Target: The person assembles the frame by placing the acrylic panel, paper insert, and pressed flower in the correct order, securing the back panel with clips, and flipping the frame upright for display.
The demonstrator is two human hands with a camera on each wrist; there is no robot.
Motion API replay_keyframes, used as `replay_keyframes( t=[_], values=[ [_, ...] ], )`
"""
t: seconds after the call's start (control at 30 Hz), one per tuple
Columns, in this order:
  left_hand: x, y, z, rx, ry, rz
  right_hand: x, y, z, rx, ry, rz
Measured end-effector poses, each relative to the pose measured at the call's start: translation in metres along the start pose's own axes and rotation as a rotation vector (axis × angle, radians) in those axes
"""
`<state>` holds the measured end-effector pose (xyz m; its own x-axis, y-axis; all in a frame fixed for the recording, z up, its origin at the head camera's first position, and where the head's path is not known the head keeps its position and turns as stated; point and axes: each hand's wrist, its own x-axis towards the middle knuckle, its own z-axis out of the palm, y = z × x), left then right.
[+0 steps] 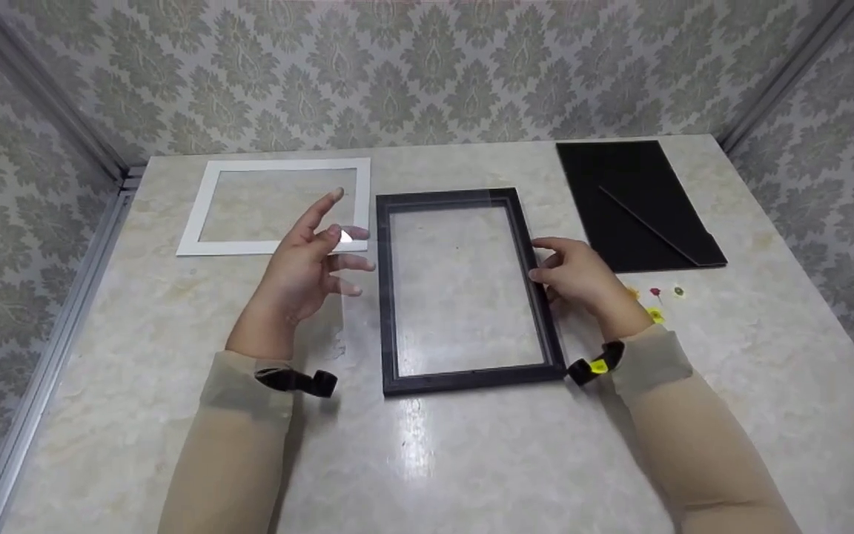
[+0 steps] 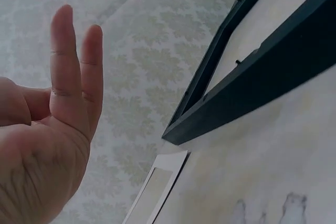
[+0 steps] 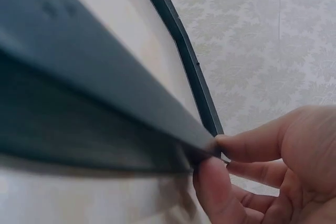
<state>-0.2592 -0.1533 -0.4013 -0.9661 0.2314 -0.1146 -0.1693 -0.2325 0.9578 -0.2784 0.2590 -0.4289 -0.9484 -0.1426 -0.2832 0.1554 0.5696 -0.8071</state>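
Note:
The black picture frame [image 1: 387, 297] is at the middle of the table. My right hand [image 1: 583, 282] pinches its right rail between thumb and fingers; the right wrist view shows this grip close up on the frame [image 3: 131, 114]. My left hand [image 1: 295, 278] is beside the frame's left rail and holds a clear sheet [image 1: 359, 326] at its edge, thumb in front and some fingers showing whitened through it. The index finger sticks out. The sheet appears to overlap the frame, though its far edges are hard to see. In the left wrist view, two fingers [image 2: 68, 77] point up.
A white mat [image 1: 201, 208] with a rectangular opening lies at the back left. At the back right is a black backing board [image 1: 620, 222] with a stand flap. Small dried flowers [image 1: 655, 315] lie near my right wrist. Patterned walls [image 1: 427, 74] enclose the table.

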Motion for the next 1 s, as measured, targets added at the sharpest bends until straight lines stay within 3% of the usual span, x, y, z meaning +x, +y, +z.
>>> replay_keyframes(
  t=[0.3, 1.0],
  values=[
    [0.005, -0.01, 0.006, 0.041, -0.039, -0.047, -0.004, 0.003, 0.01, 0.047, -0.039, 0.013],
    [0.027, -0.042, 0.042, 0.067, -0.078, -0.138, -0.002, 0.002, -0.002, 0.043, -0.035, 0.049]
  ],
)
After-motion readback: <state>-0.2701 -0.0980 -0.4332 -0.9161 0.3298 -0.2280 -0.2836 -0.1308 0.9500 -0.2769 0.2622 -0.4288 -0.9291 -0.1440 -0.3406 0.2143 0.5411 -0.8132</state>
